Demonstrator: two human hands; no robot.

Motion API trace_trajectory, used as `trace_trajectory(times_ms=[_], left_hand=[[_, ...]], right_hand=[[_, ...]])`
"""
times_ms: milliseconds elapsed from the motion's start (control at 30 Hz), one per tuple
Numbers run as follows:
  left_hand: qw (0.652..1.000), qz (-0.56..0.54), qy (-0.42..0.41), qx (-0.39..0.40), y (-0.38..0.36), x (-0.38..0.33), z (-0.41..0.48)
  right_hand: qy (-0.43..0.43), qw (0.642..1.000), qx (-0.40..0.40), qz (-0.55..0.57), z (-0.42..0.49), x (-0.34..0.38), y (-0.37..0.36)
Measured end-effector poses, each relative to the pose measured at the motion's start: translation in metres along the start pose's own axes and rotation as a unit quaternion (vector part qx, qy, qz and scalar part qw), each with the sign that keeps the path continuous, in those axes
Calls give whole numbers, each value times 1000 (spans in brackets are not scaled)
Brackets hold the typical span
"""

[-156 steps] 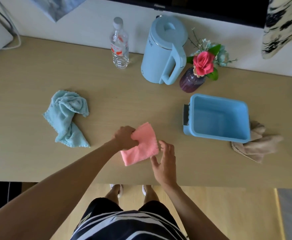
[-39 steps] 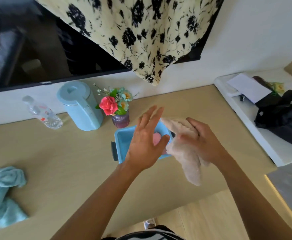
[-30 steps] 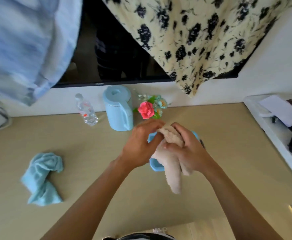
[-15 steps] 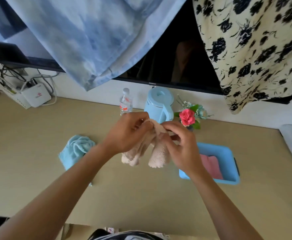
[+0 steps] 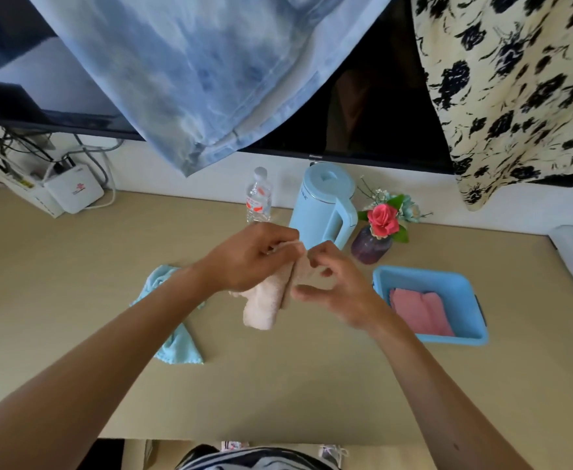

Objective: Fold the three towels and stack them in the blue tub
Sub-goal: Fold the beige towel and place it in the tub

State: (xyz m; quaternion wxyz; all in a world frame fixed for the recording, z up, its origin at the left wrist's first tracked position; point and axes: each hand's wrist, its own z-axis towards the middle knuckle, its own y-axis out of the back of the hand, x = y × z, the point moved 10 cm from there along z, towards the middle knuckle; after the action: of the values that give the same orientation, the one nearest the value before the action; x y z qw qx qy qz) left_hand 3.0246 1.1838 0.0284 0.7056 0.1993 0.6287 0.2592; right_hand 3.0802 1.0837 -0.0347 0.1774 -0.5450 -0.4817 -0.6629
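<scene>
**Midway: second towel held up for opening, one already in the tub**

Head view. Centrally, the beige towel [image 5: 266,301] hangs bunched above the wooden table [image 5: 278,395], its long axis running down from the fingers toward the person. The left hand [image 5: 247,261] pinches the towel's upper edge between thumb and fingertips, fingers pressed together. The right hand [image 5: 332,286] sits just beside it, touching the same upper edge; its fingers are curled and partly spread, and whether they actually grip the cloth cannot be told. Both hands are at the top of the towel, with the free end below, so the coming move appears to turn on drawing the two hands apart along the top edge to spread the cloth.

Count: three towels. One folded pink towel [image 5: 420,312] lies flat inside the blue tub [image 5: 478,334], to the right of the hands; one beige towel is in hand; one light-blue towel [image 5: 176,347] lies crumpled on the table, under the left forearm. One tub, two hands.
</scene>
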Motion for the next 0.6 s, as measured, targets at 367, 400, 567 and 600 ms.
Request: trace_trajectory(times_ms=[367, 400, 567, 600], left_hand=[[994, 32, 48, 88, 17, 31, -3], [989, 56, 60, 119, 13, 38, -5], [963, 189, 75, 176, 6, 66, -6], [963, 203, 71, 164, 8, 71, -4]], right_hand=[[-2, 998, 1, -67, -4, -10, 26], [-16, 998, 15, -54, -4, -13, 27], [-61, 989, 60, -118, 0, -34, 35], [-61, 986, 56, -144, 1, -39, 38]])
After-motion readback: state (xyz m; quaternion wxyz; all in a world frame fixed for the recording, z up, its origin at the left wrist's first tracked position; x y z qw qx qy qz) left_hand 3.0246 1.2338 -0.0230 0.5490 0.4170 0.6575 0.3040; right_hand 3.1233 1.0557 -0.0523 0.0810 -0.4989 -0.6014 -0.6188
